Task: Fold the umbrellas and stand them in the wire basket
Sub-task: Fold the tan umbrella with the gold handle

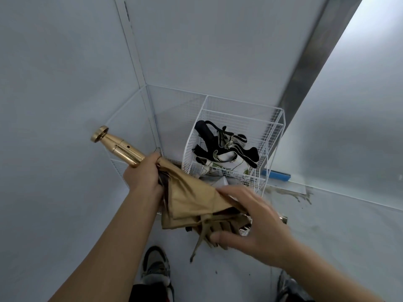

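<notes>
Umbrella [192, 199] held over stained pale floor [338, 236], left hand [141, 175] and right hand [257, 223] grip curled round it.

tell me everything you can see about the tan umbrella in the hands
The tan umbrella is collapsed but not wrapped: matte fabric in loose folds, a closing strap dangling below. Its shiny gold handle with a flared cap points up-left; a metal tip shows at right. It is held tilted in the air before the wire basket. The left hand grips the handle's base; the right hand holds the canopy's far end.
</notes>
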Tool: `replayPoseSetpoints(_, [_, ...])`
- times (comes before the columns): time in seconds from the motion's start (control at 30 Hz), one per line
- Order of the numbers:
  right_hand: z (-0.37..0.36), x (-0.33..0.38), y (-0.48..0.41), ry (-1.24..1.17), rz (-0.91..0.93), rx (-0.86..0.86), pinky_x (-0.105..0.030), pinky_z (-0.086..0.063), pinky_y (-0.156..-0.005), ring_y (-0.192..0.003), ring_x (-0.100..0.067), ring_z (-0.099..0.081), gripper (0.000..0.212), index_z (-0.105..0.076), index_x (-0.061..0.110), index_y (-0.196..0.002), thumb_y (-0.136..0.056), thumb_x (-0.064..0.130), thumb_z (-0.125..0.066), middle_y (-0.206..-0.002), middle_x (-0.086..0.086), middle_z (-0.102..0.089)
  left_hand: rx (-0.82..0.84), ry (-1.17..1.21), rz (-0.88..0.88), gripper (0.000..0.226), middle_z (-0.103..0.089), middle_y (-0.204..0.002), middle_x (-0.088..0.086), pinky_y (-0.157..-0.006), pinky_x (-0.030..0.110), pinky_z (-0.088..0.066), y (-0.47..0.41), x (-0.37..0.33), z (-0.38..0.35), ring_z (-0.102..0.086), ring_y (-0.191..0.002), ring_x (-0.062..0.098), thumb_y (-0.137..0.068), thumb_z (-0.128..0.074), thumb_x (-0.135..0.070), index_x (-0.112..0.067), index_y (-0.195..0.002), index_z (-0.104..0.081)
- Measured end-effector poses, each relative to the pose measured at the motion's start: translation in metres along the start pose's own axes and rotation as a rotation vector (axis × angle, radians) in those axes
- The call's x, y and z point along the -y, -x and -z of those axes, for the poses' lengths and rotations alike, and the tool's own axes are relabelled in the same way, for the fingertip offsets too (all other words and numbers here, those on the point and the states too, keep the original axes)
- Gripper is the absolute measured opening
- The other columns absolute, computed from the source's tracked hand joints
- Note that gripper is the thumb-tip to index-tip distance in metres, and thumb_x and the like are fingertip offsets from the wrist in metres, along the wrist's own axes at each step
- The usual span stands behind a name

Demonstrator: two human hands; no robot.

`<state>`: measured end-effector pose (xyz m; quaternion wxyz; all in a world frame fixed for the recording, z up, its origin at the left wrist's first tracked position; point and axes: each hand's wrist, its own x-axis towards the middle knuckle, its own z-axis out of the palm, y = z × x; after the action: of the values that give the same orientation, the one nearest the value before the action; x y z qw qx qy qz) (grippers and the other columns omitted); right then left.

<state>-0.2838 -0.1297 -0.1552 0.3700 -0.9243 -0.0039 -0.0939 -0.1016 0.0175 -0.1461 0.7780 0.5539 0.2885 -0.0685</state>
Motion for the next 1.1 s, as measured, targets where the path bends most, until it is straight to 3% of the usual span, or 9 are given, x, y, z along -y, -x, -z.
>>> replayPoseSetpoints(0.17, [-0.004,-0.007,-0.010,-0.118,-0.016,-0.274,-0.011,-0.051,-0.075,-0.085,0.004,-0.064,0.013,-0.074,0.029,-0.093,-0.087,0.023,-0.063,-0.085,0.023,-0.068,0.090,-0.112,-0.042,0.016,-0.056,-0.073,0.009,-0.064,0.033,-0.051,-0.003,0.012,-0.001,-0.058,-0.065,0.020,-0.075,-0.071,-0.001,-0.007,-0.077,-0.056])
replayPoseSetpoints(0.27, [0.005,-0.003,-0.011,-0.329,-0.258,-0.240,-0.015,-0.051,-0.063,-0.066,-0.003,-0.062,0.023,-0.070,0.026,-0.076,-0.093,0.015,-0.060,-0.067,0.011,-0.067,0.218,-0.180,-0.031,0.017,-0.059,-0.077,0.014,-0.070,0.039,-0.055,0.001,0.014,-0.002,-0.061,-0.070,0.025,-0.074,-0.075,-0.003,-0.004,-0.080,-0.059])
replayPoseSetpoints(0.43, [0.012,-0.015,-0.026,-0.750,-0.725,-0.368,-0.027,-0.048,-0.057,-0.055,-0.011,-0.057,0.037,-0.071,0.012,-0.067,-0.096,0.033,-0.059,-0.055,0.001,-0.060,0.621,-0.200,0.024,0.019,-0.061,-0.060,0.004,-0.054,0.024,-0.053,0.027,0.012,-0.007,-0.060,-0.055,0.015,-0.078,-0.075,-0.005,-0.010,-0.073,-0.057])
replayPoseSetpoints(0.63, [-0.011,-0.041,-0.032,-0.789,-0.787,-0.231,-0.035,-0.048,-0.065,-0.064,-0.024,-0.057,0.048,-0.072,-0.006,-0.078,-0.097,0.036,-0.058,-0.071,-0.016,-0.063,0.908,-0.077,0.207,0.026,-0.064,-0.071,0.001,-0.070,0.027,-0.056,0.044,0.013,-0.005,-0.063,-0.064,0.012,-0.066,-0.082,-0.013,-0.015,-0.073,-0.057])
replayPoseSetpoints(0.77, [-0.023,-0.056,-0.030,-0.739,-0.907,-0.014,-0.024,-0.044,-0.051,-0.050,-0.014,-0.055,0.033,-0.069,-0.004,-0.072,-0.097,0.005,-0.050,-0.062,-0.012,-0.060,0.911,-0.041,0.200,0.023,-0.063,-0.073,0.003,-0.068,0.027,-0.057,0.043,0.015,-0.001,-0.063,-0.065,0.013,-0.068,-0.078,-0.009,-0.014,-0.077,-0.058])
replayPoseSetpoints(0.87, [-0.016,-0.081,-0.031,-0.285,-0.890,-0.012,-0.030,-0.050,-0.060,-0.065,-0.018,-0.062,0.014,-0.070,0.006,-0.093,-0.096,0.016,-0.060,-0.082,-0.011,-0.069,0.825,-0.074,0.161,0.018,-0.061,-0.068,0.004,-0.064,0.028,-0.057,0.037,0.011,0.002,-0.061,-0.063,0.016,-0.069,-0.074,-0.011,-0.013,-0.075,-0.057])
replayPoseSetpoints(0.93, [0.005,-0.079,-0.034,-0.129,-0.829,-0.239,-0.027,-0.052,-0.067,-0.077,-0.017,-0.065,0.014,-0.067,0.014,-0.108,-0.096,0.015,-0.060,-0.094,-0.005,-0.071,0.753,-0.091,0.177,0.021,-0.059,-0.073,0.009,-0.070,0.033,-0.056,0.026,0.008,0.004,-0.059,-0.067,0.020,-0.069,-0.076,-0.017,-0.011,-0.080,-0.059])
replayPoseSetpoints(1.03, [0.028,-0.038,-0.029,-0.126,-0.461,-0.567,-0.012,-0.049,-0.073,-0.084,-0.002,-0.063,0.014,-0.068,0.020,-0.106,-0.096,0.015,-0.059,-0.096,0.010,-0.070,0.648,-0.095,0.194,0.042,-0.058,-0.096,0.017,-0.090,0.046,-0.053,0.016,0.007,0.004,-0.057,-0.084,0.031,-0.070,-0.082,-0.018,-0.009,-0.104,-0.060])
replayPoseSetpoints(1.1, [0.021,-0.005,-0.015,-0.165,-0.254,-0.366,-0.010,-0.049,-0.079,-0.095,0.006,-0.060,0.022,-0.063,0.030,-0.113,-0.091,0.032,-0.064,-0.105,0.022,-0.064,0.573,-0.087,0.194,0.031,-0.061,-0.084,0.018,-0.075,0.040,-0.058,0.016,0.010,0.000,-0.062,-0.073,0.028,-0.074,-0.080,-0.015,-0.005,-0.096,-0.061])
